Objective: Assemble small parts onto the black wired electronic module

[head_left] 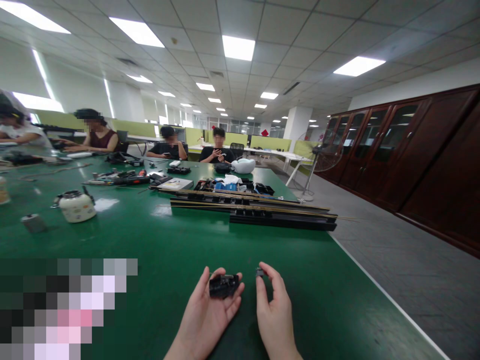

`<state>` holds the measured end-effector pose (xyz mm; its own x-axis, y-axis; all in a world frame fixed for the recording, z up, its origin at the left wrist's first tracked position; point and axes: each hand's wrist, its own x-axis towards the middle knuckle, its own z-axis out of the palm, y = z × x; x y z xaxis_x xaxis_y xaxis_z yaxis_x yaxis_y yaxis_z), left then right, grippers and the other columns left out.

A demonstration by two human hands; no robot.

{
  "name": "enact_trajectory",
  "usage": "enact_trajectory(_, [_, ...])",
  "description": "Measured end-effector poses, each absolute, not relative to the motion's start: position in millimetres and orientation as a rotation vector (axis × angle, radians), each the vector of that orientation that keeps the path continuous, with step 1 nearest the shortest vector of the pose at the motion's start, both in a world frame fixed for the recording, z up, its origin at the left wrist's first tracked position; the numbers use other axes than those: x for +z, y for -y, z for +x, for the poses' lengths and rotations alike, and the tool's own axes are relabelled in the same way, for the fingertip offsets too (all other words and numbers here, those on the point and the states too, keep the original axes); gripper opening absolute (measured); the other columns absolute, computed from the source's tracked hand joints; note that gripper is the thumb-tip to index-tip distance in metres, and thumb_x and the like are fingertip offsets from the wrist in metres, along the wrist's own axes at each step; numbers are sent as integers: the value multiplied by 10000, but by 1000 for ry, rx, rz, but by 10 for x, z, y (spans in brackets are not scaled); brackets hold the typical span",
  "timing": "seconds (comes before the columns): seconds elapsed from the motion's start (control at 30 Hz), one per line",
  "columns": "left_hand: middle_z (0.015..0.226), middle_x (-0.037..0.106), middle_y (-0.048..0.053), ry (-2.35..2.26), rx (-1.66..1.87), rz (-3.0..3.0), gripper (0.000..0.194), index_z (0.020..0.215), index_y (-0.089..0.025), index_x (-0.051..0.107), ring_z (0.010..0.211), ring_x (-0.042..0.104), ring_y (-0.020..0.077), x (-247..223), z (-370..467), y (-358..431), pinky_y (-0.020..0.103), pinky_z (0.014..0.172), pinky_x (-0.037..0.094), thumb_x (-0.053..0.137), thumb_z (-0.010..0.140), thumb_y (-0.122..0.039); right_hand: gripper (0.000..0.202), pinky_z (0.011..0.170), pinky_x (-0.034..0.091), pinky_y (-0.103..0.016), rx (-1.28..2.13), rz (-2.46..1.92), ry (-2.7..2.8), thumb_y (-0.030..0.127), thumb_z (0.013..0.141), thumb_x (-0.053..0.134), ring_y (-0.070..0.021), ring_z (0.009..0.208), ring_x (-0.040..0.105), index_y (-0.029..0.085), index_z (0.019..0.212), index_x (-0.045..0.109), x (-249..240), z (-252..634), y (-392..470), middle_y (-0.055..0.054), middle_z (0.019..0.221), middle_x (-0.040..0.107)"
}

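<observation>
Palm up above the green table point(157, 260), my left hand point(210, 312) cradles a small black plastic part point(224, 286) with its fingers curled beneath it. The part looks like a housing with a hollow side, but its exact kind does not show. To its right, my right hand point(275, 305) pinches a small grey block point(259, 272) between thumb and fingertips. A short gap separates the grey block from the black part. Details of the block are too small to make out.
Long black rails point(283, 220) with thin brass-coloured rods lie ahead. Behind them sits a box of parts point(232, 185). A cream jar point(77, 206) and a grey cylinder point(33, 223) stand left. Several people sit at the far side. A fan point(315, 160) stands right.
</observation>
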<state>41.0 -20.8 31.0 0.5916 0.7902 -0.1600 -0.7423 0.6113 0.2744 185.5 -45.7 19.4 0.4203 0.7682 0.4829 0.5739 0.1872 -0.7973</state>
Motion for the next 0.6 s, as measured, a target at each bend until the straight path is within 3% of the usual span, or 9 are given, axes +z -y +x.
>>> enact_trajectory(0.43, [957, 672, 109, -265, 885, 206, 282, 789, -205, 682, 918, 616, 232, 305, 410, 200, 333, 808, 430, 483, 782, -405, 222, 860, 440, -373, 228, -1498, 1321, 328, 812, 475, -213, 969, 552, 209, 978, 563, 200, 1849, 470, -76, 1005, 603])
enact_trajectory(0.6, [906, 682, 104, -287, 901, 190, 278, 778, -193, 679, 860, 629, 210, 301, 418, 193, 333, 797, 437, 494, 776, -401, 160, 866, 432, -372, 292, -1435, 1433, 262, 797, 508, -201, 960, 539, 220, 941, 564, 234, 1802, 480, -62, 976, 595])
